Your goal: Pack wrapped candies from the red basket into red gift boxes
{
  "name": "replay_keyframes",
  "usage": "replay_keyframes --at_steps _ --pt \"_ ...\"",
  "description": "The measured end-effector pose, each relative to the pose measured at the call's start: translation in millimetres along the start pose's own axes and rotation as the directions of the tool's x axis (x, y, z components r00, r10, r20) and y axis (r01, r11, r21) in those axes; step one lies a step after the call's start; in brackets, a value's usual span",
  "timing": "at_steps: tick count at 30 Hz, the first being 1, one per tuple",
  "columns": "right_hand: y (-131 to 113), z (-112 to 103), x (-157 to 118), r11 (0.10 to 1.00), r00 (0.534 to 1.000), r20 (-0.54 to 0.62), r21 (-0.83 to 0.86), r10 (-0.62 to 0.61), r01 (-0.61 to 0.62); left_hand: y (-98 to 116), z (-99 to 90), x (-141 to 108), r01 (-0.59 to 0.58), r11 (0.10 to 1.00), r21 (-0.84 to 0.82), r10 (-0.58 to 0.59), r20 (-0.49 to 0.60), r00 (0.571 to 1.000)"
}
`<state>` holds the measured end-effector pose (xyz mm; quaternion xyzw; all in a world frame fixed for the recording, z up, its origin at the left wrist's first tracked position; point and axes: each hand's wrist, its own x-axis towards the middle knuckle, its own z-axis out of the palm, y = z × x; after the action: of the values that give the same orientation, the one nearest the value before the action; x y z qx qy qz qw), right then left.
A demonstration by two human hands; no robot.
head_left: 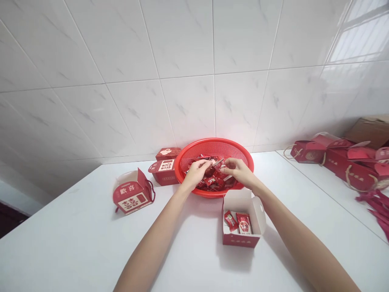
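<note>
A red plastic basket (215, 142) holds many red-wrapped candies (211, 181). Over its left part is my left hand (197, 172), fingers pinched together near a small wrapped piece; what they grip is too small to name. My right hand (238, 171) is over the basket's right part, thumb and fingers curled close together, with anything between them too small to make out. In front of the basket, an open red box (241, 240) with a white inside stands on the white table (188, 259). Two wrapped sweets (244, 223) lie in it.
To the left stands a red box with a dark cord (133, 194). Other red boxes (165, 172) touch the basket's left side. At the right are several red boxes with rope handles (349, 168), a brown carton (369, 129) and pinkish-red cords (378, 207). A tiled wall (188, 105) rises behind.
</note>
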<state>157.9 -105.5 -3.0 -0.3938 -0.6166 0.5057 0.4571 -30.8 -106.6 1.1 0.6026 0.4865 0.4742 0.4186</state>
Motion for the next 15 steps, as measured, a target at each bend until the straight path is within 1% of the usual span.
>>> replay_keyframes --at_steps 2,4,5,7,9,10,11,13,15 --pt "1.4 2.9 1.8 1.000 0.996 -0.087 0.015 0.010 -0.009 -1.9 1.0 -2.4 0.025 0.995 0.096 -0.021 -0.042 0.999" --pt "4.4 5.4 3.3 1.000 0.991 -0.133 -0.021 -0.005 0.002 -4.1 1.8 -7.8 0.038 0.979 0.202 -0.036 -0.009 0.999" --pt "6.6 6.5 3.6 0.998 0.992 -0.128 -0.058 -0.022 0.014 -5.3 2.4 -11.6 0.028 0.966 0.256 -0.037 0.027 0.999" --pt "11.6 8.5 2.3 0.988 0.999 -0.036 -0.154 -0.036 0.029 -7.9 4.4 -20.9 -0.033 0.923 0.384 -0.012 0.114 0.993" --pt "15.9 10.7 -2.0 0.964 0.997 0.071 -0.266 -0.013 0.032 -10.6 7.6 -32.2 -0.107 0.837 0.537 0.008 0.182 0.983" --pt "17.4 12.0 -5.1 0.945 0.995 0.097 -0.324 -0.001 0.033 -11.9 9.6 -38.2 -0.133 0.782 0.609 0.010 0.201 0.979" --pt "18.3 13.4 -8.5 0.923 0.994 0.106 -0.382 0.005 0.036 -13.1 11.7 -44.2 -0.150 0.726 0.672 0.010 0.207 0.978" --pt "18.5 15.9 -15.3 0.877 0.994 0.103 -0.476 -0.021 0.068 -15.0 15.7 -55.4 -0.164 0.634 0.756 0.006 0.207 0.978" --pt "17.7 17.2 -20.6 0.836 0.990 0.126 -0.537 -0.056 0.116 -16.2 19.1 -64.3 -0.169 0.587 0.792 0.002 0.208 0.978"
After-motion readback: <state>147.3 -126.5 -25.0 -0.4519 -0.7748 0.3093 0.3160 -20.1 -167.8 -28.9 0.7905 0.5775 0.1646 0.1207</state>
